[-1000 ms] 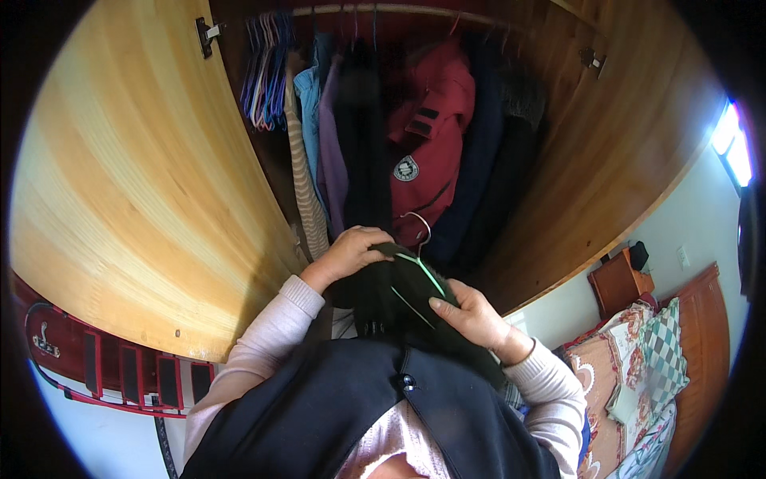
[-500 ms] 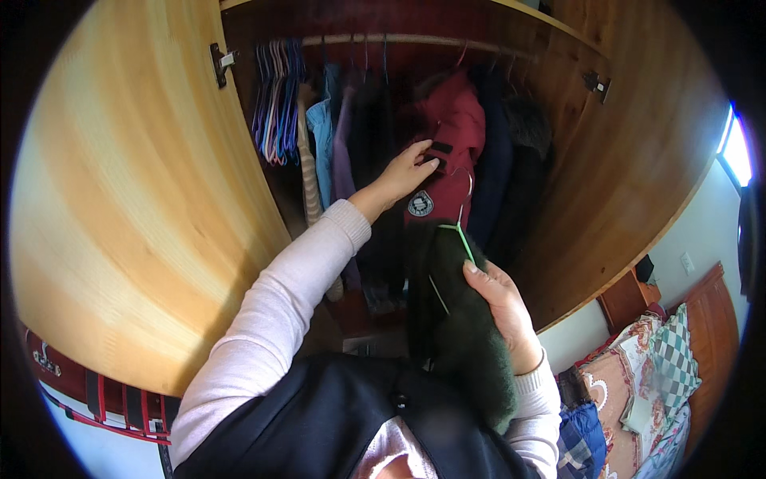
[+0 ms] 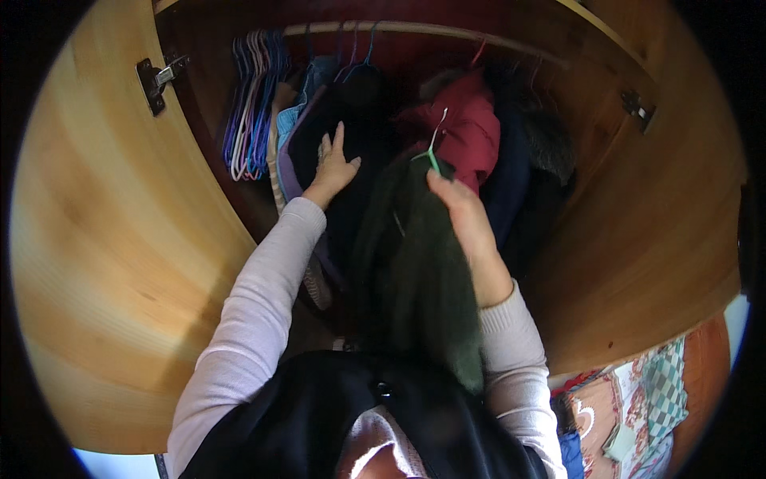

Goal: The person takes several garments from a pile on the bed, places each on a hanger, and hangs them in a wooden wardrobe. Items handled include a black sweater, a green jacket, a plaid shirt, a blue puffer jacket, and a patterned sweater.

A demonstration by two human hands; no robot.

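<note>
My right hand (image 3: 469, 219) grips a green hanger (image 3: 433, 162) near its neck, its metal hook pointing up. A dark green fuzzy garment (image 3: 427, 255) hangs from this hanger, in front of the open wardrobe. My left hand (image 3: 333, 172) has its fingers spread against a black garment (image 3: 359, 120) that hangs on the rail. Just left of that hand are purple (image 3: 294, 132) and light blue clothes (image 3: 291, 120). A red jacket (image 3: 463, 120) hangs behind the raised hanger, partly covered by it.
The wooden rail (image 3: 415, 29) runs across the wardrobe. Bare hangers (image 3: 254, 104) bunch at its left end; dark coats (image 3: 511, 160) hang on the right. Wooden doors (image 3: 96, 239) stand open at both sides. A bed (image 3: 614, 415) with a checked pillow (image 3: 665, 383) lies at lower right.
My left hand has moved left from the red jacket to the black garment. My right hand has raised the green hanger and its garment toward the rail.
</note>
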